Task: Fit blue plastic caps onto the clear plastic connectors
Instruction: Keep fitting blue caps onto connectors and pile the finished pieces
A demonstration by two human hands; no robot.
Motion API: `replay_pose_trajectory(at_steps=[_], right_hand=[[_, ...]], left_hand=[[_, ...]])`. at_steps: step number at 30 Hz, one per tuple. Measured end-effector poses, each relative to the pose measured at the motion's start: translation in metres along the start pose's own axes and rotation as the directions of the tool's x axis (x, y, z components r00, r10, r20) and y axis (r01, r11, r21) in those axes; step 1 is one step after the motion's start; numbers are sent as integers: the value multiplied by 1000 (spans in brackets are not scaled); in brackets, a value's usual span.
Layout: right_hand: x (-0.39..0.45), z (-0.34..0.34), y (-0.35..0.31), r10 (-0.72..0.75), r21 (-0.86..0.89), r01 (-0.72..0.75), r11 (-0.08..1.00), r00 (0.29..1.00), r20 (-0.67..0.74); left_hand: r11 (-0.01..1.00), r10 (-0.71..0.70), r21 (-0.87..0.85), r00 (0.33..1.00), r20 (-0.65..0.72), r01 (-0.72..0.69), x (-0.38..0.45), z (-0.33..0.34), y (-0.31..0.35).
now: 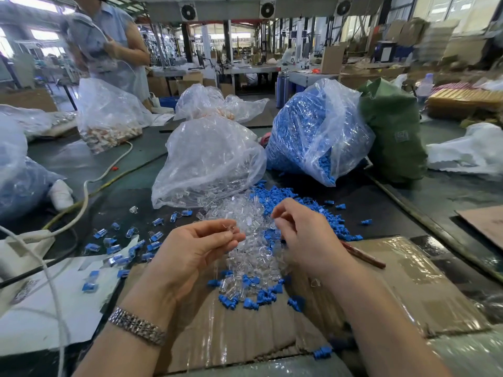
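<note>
bystander (109,42) blurred and cropped, right hand (307,238) contents hidden

A single wide-angle camera sat on the person's head, looking forward and down, close over both hands. The left hand (198,246) and right hand (304,235) filled the lower middle; beyond their fingertips lay the worktable (449,191), and farther off the factory hall, bent at the edges.
</note>
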State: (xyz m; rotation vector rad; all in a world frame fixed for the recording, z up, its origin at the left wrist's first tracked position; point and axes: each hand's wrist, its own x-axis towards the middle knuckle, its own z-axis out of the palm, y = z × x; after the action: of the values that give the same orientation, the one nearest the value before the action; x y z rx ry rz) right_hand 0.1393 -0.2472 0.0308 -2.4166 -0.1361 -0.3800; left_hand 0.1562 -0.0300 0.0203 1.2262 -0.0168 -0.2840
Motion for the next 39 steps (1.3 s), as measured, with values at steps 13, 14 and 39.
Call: replay_pose_trajectory(at_steps=[13, 14, 39], right_hand=[[-10, 1, -18, -141, 561, 88, 823, 989, 52], [-11, 3, -18, -145, 541, 96, 835, 988, 49], [-13, -2, -17, -189, 391, 147, 909, 979, 73]], left_hand=[[988, 19, 149, 988, 155, -42, -13, 14, 6], [986, 24, 160, 987, 161, -50, -13, 15, 5], [979, 125, 142, 978, 166, -149, -11, 12, -1]])
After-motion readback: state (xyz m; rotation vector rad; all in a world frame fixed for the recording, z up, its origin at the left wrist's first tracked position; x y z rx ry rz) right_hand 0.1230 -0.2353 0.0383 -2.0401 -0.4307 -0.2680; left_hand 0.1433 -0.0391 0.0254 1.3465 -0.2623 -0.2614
